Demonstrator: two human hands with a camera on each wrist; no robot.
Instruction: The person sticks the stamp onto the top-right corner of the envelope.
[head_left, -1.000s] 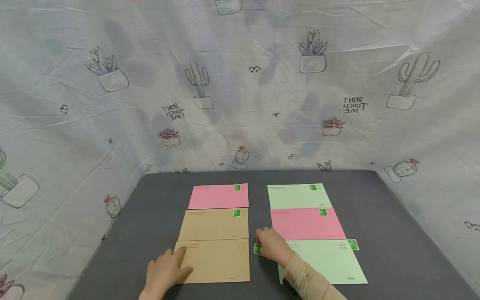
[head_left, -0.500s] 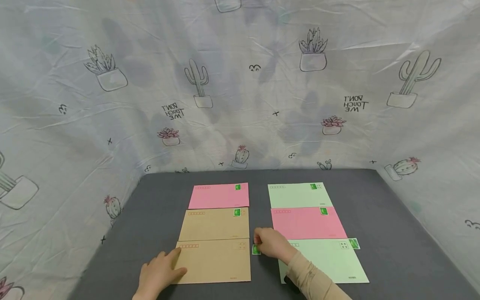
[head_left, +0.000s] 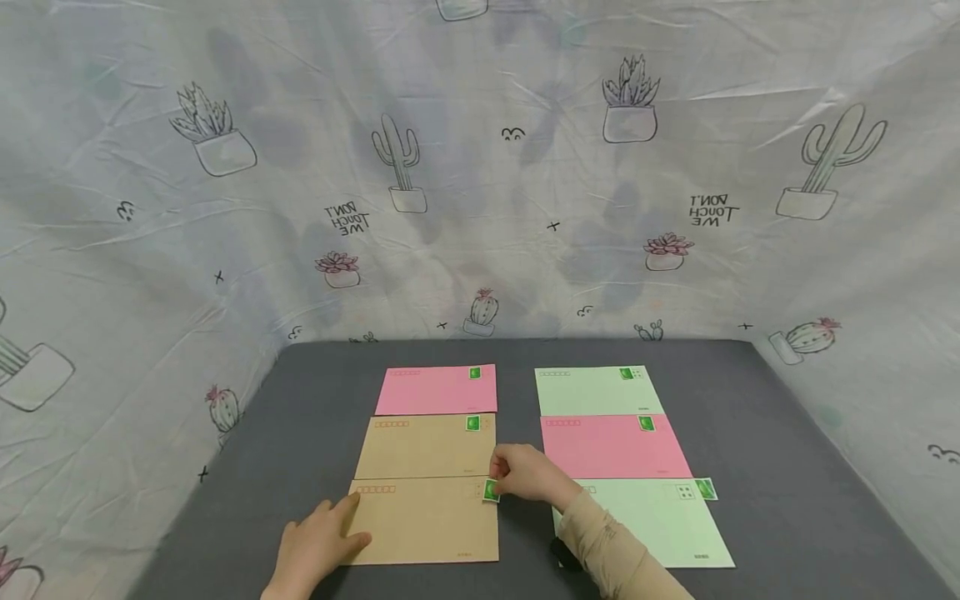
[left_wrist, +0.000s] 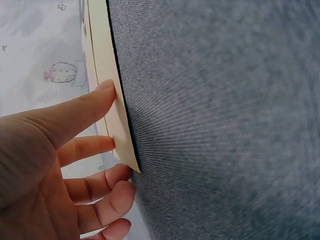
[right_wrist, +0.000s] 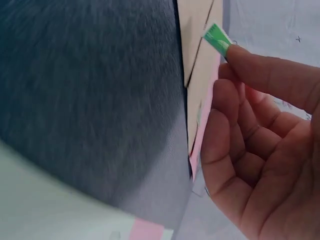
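Observation:
My right hand (head_left: 531, 477) pinches a small green postage stamp (head_left: 491, 492) between thumb and index finger. In the head view the stamp overlaps the upper right corner of the nearest brown envelope (head_left: 423, 527). The right wrist view shows the stamp (right_wrist: 218, 39) sticking out past the thumb tip, with the other fingers curled below. My left hand (head_left: 315, 540) rests at that envelope's left edge. Its thumb and index finger touch the paper, fingers spread, as the left wrist view shows.
Behind lie a brown envelope (head_left: 420, 450) and a pink envelope (head_left: 435, 393), both stamped. The right column has a stamped green envelope (head_left: 596, 393), a stamped pink envelope (head_left: 611, 450) and a near green envelope (head_left: 652, 525). A loose stamp (head_left: 706, 489) touches its right edge.
My right hand has moved left with the stamp, from the gap between the columns to the near brown envelope's corner. My left hand has slid slightly left toward the envelope's edge.

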